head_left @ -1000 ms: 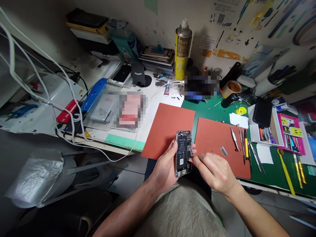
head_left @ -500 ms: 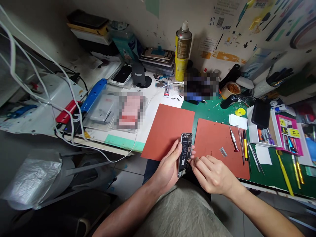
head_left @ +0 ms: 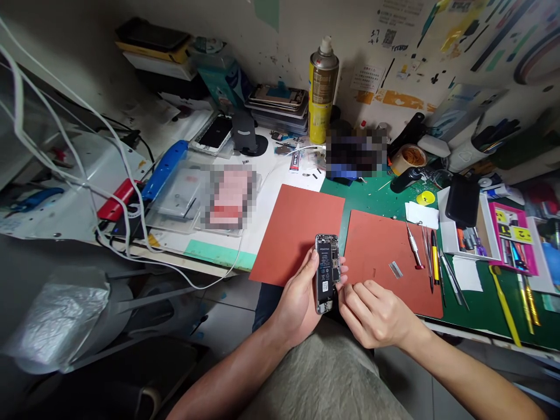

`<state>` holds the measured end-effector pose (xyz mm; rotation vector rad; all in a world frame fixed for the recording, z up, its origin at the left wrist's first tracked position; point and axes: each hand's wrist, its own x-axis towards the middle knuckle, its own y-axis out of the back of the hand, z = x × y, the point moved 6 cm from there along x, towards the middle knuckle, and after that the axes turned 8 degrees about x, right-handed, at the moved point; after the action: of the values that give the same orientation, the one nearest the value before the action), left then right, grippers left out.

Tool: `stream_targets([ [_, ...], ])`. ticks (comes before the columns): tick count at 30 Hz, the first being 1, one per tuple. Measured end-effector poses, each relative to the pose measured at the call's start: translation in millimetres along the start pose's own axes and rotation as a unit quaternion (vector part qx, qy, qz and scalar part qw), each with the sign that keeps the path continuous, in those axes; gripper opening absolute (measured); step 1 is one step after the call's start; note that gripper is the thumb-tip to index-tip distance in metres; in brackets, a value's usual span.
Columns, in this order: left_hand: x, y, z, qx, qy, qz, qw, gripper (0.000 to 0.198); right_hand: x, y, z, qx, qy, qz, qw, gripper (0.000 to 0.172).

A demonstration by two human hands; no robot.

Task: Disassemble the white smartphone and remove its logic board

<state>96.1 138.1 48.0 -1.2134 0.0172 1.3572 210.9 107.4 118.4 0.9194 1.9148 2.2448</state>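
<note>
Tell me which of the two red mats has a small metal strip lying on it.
The right-hand red mat, on the green cutting mat, carries the strip; the left mat is bare.

spray can (head_left: 322,87) upright by wall | two red mats (head_left: 298,232) | screwdriver (head_left: 413,247)

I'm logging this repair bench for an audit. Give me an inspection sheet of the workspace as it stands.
Surface: green cutting mat bearing two red pads.
Job's things: opened phone, battery showing, held over the lap.
Clutter: spray can, screwdriver, tweezers, stacked phones.
Grips: left hand holds the phone; right hand fingertips at its right edge.
Cables: white cables draped at left.
Surroundings: wall with stickers; nobody else seen.
</note>
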Motion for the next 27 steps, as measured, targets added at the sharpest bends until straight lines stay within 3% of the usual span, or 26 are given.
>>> stream_targets([
  [6, 0, -3.0, 1, -0.003, 0.016, -0.012, 1.0, 0.045, -11, -4, -1, -0.001, -0.033, 0.023, 0.999, 0.022],
  [9, 3, -3.0, 1, 0.004, 0.007, -0.04, 0.999, 0.051, -16, -4, 2, 0.046, -0.116, 0.062, 0.99, 0.017],
  [13, 8, -1.3, 0, 0.013, -0.015, -0.078, 0.997, 0.055, -21, 1, 7, 0.207, -0.273, 0.171, 0.924, 0.033],
  [17, 8, -1.3, -6, 0.034, -0.009, -0.106, 0.994, 0.057, -21, 10, 4, 0.29, -0.361, 0.241, 0.853, 0.03],
  [19, 7, -3.2, -10, 0.041, 0.0, -0.124, 0.991, 0.058, -21, 12, 6, 0.301, -0.393, 0.249, 0.833, 0.029],
  [22, 6, -4.6, -16, 0.029, -0.007, -0.134, 0.991, 0.051, -20, 15, 13, 0.289, -0.409, 0.242, 0.831, 0.034],
  [27, 5, -4.0, -24, 0.009, -0.033, -0.129, 0.991, 0.039, -13, 13, 30, 0.265, -0.394, 0.218, 0.853, 0.034],
])
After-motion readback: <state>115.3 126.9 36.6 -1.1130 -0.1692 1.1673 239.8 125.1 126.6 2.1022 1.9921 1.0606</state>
